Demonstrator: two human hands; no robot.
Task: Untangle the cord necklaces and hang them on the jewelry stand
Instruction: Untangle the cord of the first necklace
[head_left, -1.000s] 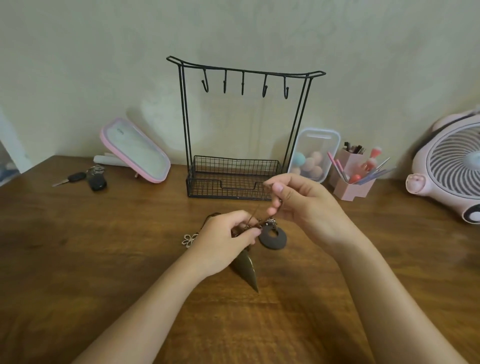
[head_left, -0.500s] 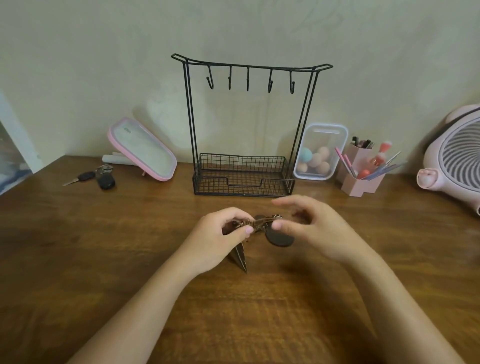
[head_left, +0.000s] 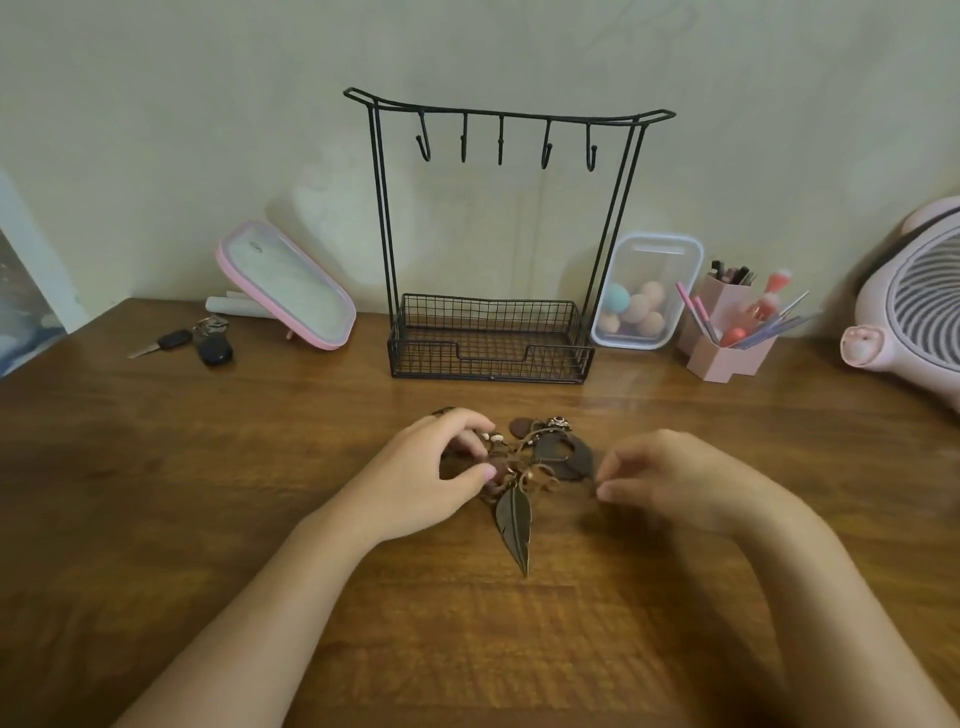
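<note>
Left hand (head_left: 431, 480) curled, gripping left edge of the cord necklace tangle (head_left: 535, 454). Right hand (head_left: 675, 480) thumb and forefinger nearly closed just right of it; can't tell if they pinch cord. Jewelry stand (head_left: 491, 358) behind, car keys (head_left: 208, 345) far left. Tangle knotted on the wooden table (head_left: 208, 493), brass leaf pendant (head_left: 514, 522) pointing toward the wearer.

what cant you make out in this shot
All head view:
- Necklace tangle: cord count unclear; knotted, its left end under the left hand gripping it.
- Right hand: whether its fingertips pinch a cord; too thin and dark.
- Pink fan: cut off by the right edge.
</note>
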